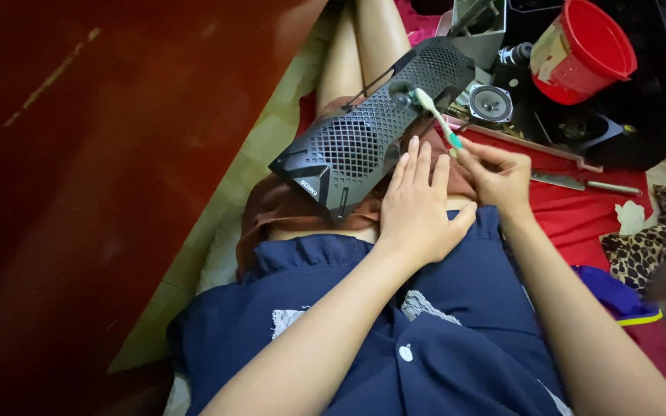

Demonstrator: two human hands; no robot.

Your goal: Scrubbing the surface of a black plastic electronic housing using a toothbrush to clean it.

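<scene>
Fingers (478,156) of the right hand (499,177) are pinching the green handle end of a toothbrush (435,115), angling it so the bristle head is pressing into a round recess near the far end of the black grille panel (364,139), while the left hand (418,204) is lying flat with fingers spread loosely on the panel's near edge, apparently steadying it on the lap. The panel is resting slantwise across the thighs, long, matte black, perforated with a diamond mesh, and looking intact, with a red bucket (583,50) and small speaker cone (490,102) sitting beyond.
</scene>
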